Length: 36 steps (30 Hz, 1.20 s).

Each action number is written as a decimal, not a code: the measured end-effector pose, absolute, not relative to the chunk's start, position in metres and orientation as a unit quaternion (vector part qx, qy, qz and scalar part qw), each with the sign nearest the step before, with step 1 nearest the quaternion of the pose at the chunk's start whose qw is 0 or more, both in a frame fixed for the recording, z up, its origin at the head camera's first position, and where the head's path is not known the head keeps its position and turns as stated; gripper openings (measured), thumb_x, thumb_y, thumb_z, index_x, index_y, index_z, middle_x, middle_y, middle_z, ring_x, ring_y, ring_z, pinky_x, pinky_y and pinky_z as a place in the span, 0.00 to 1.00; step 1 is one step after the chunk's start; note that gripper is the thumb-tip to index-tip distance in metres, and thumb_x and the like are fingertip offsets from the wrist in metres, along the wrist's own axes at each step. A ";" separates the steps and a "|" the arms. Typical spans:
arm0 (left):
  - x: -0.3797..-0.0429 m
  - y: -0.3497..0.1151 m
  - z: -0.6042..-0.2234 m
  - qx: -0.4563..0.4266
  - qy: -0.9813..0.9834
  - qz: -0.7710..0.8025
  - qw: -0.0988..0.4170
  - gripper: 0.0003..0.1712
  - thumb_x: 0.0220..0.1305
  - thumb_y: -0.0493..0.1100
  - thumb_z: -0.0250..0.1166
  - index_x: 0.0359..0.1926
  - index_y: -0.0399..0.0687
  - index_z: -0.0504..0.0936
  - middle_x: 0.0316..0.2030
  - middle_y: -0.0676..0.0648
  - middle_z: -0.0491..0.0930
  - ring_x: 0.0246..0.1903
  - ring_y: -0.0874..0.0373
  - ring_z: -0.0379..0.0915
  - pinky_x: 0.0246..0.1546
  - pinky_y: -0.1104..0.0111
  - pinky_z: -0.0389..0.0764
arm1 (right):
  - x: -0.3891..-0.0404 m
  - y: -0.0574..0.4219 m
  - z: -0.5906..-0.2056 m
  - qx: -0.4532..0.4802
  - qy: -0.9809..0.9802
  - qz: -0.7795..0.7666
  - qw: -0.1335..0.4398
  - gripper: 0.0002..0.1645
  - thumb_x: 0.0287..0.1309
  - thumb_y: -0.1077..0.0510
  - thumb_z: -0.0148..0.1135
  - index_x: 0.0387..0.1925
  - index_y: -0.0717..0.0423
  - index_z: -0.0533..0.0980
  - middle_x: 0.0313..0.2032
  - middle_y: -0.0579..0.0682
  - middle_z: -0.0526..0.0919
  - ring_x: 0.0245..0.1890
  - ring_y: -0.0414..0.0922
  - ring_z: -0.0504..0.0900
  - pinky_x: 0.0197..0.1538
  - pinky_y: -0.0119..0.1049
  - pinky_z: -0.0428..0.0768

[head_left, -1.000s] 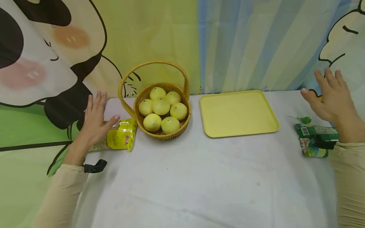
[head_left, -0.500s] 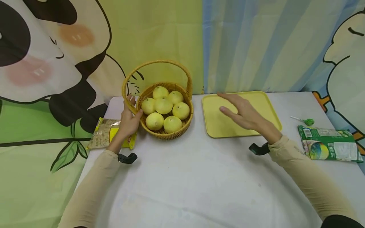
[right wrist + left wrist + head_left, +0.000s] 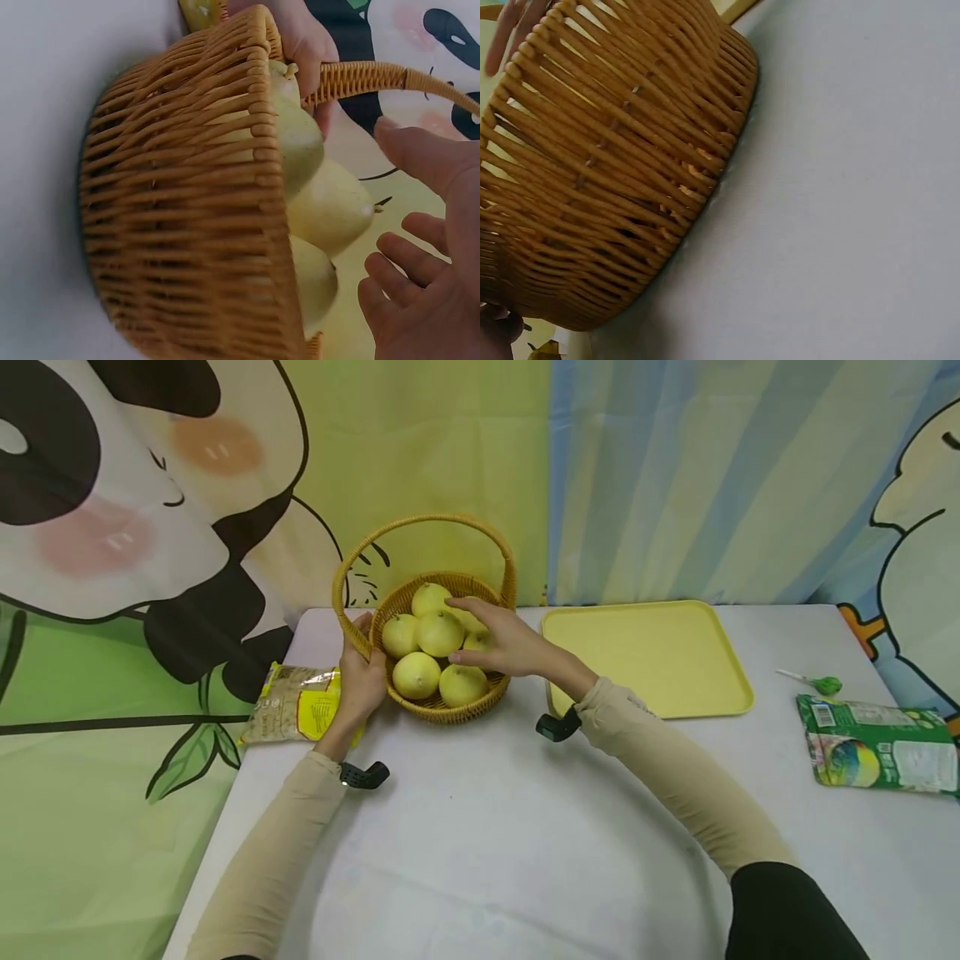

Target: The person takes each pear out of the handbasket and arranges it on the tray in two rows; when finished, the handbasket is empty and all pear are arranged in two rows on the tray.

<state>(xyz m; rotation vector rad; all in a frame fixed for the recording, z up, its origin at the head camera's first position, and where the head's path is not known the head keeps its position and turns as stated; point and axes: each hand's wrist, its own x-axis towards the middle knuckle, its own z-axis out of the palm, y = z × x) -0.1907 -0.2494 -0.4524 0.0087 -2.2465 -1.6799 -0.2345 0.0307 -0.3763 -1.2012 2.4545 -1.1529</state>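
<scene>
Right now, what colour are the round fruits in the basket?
The fruits are pale yellow with a hint of green. The head view shows them best.

1. Fruit (image 3: 439, 633): pale yellow-green.
2. Basket (image 3: 187, 195): golden tan, ribbed weave.
3. Tray (image 3: 660, 660): plain pale yellow.
4. Cloth (image 3: 480, 843): white.
5. Bag (image 3: 285, 706): tan and bright yellow.
6. Pouch (image 3: 885, 745): green, with pale panels and a black-and-white barcode (image 3: 823, 716).
7. Lollipop (image 3: 827, 685): green, on a white stick (image 3: 792, 676).
8. Backdrop (image 3: 435, 443): panda (image 3: 157, 552) in black, white and pink; greens; blue and cream stripes.
9. Sleeves (image 3: 266, 860): beige.
10. Wrist cameras (image 3: 365, 776): black.

Close-fitting beige sleeves (image 3: 266, 856) end at the wrists (image 3: 335, 745), each wearing a curved black device (image 3: 365, 776). Black cloth (image 3: 787, 910) tops the right sleeve.
</scene>
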 end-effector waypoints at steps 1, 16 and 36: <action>-0.191 -0.248 -0.454 0.004 -0.791 -0.589 0.168 0.35 0.72 0.25 0.46 0.79 0.36 0.59 0.79 0.35 0.63 0.79 0.48 0.58 0.82 0.55 0.60 | -0.238 0.026 -0.378 -0.401 0.825 -0.387 0.090 0.49 0.69 0.46 0.70 0.82 0.56 0.59 0.80 0.57 0.63 0.80 0.55 0.63 0.81 0.55 0.65; -0.186 -0.244 -0.463 0.021 -0.787 -0.597 0.157 0.34 0.77 0.31 0.43 0.81 0.40 0.55 0.80 0.37 0.61 0.79 0.49 0.59 0.82 0.55 0.60 | -0.259 -0.014 -0.403 -0.334 0.864 -0.369 0.072 0.45 0.57 0.48 0.81 0.71 0.55 0.72 0.67 0.54 0.79 0.69 0.52 0.75 0.74 0.45 0.72; -0.185 -0.246 -0.465 0.010 -0.769 -0.617 0.166 0.31 0.76 0.29 0.42 0.77 0.38 0.55 0.77 0.37 0.62 0.78 0.47 0.61 0.82 0.54 0.62 | -0.232 0.049 -0.394 -0.346 0.737 -0.580 -0.038 0.35 0.44 0.60 0.86 0.58 0.56 0.86 0.59 0.53 0.87 0.61 0.48 0.82 0.59 0.48 0.87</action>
